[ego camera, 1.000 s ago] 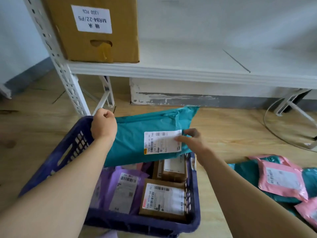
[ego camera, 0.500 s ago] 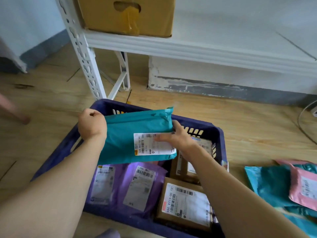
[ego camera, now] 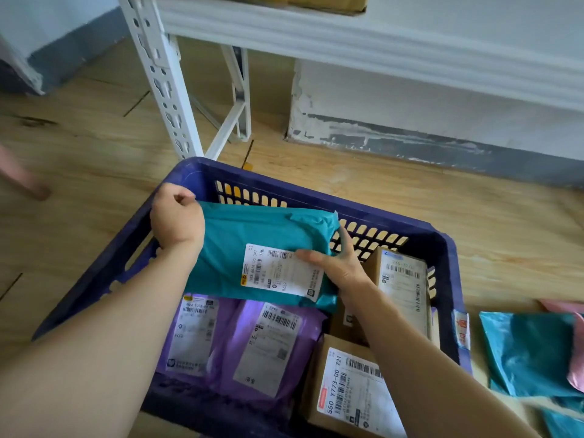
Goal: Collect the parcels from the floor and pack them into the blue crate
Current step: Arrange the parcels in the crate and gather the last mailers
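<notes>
A teal mailer bag [ego camera: 252, 235] with a white shipping label lies inside the blue crate [ego camera: 442, 248], at its far left. My left hand [ego camera: 177, 219] grips the bag's left end. My right hand [ego camera: 335, 263] holds its right end, thumb on the label. Below the bag lie two purple mailers [ego camera: 262, 343] with labels. Cardboard boxes [ego camera: 350, 396] with labels fill the crate's right side. More teal parcels [ego camera: 531, 352] and a pink one [ego camera: 576, 349] lie on the floor to the right of the crate.
A white metal shelf leg [ego camera: 164, 80] stands just behind the crate's far left corner, with the shelf board [ego camera: 379, 36] above. The floor is wood planks [ego camera: 69, 147]. A grey-based wall [ego camera: 442, 143] runs behind. A blurred pinkish shape [ego camera: 22, 178] is at the far left.
Both hands have lowered the teal bag from above the crate's rim down into its far left part. The view has tilted further down onto the crate.
</notes>
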Demonstrator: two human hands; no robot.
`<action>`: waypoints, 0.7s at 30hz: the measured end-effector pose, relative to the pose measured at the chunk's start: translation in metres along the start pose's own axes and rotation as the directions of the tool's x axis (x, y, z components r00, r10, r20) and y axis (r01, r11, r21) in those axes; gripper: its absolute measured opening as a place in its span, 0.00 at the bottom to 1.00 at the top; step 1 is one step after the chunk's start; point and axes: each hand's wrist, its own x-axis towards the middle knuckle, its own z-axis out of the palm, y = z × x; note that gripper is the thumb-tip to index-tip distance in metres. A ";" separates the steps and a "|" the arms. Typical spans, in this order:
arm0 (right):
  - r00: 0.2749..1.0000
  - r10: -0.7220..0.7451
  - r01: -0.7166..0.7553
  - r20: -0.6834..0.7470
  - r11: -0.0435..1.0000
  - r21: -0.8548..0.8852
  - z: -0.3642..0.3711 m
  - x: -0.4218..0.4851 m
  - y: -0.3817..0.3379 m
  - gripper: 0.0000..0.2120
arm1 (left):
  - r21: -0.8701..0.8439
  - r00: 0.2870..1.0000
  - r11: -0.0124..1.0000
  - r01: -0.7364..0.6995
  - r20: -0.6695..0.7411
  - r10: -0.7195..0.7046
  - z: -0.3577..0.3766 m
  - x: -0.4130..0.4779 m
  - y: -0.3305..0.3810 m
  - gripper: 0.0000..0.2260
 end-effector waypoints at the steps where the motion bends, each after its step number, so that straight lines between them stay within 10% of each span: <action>1: 0.996 0.014 -0.016 -0.085 1.000 -0.018 0.001 0.002 0.002 0.52 | -0.011 0.998 0.998 -0.055 0.023 0.055 0.005 0.001 -0.001 0.12; 6: 0.896 0.086 -0.109 -0.436 0.994 -0.028 0.009 0.019 0.017 0.41 | 0.163 0.925 0.925 -0.344 0.230 0.304 0.019 -0.003 -0.017 0.15; 9: 0.891 0.113 -0.136 -0.440 0.990 -0.023 0.012 0.021 0.022 0.42 | 0.226 0.619 0.612 -0.758 0.544 0.566 0.016 -0.016 -0.039 0.14; 14: 0.949 0.005 -0.124 -0.315 0.925 -0.360 0.013 0.016 0.022 0.46 | 0.136 0.231 0.314 -0.940 0.929 0.288 0.019 -0.041 -0.038 0.30; 21: 0.992 -0.077 -0.039 -0.098 0.555 -0.831 0.029 0.010 0.021 0.45 | 0.337 0.342 0.412 -0.847 0.938 -0.064 0.034 -0.049 -0.043 0.30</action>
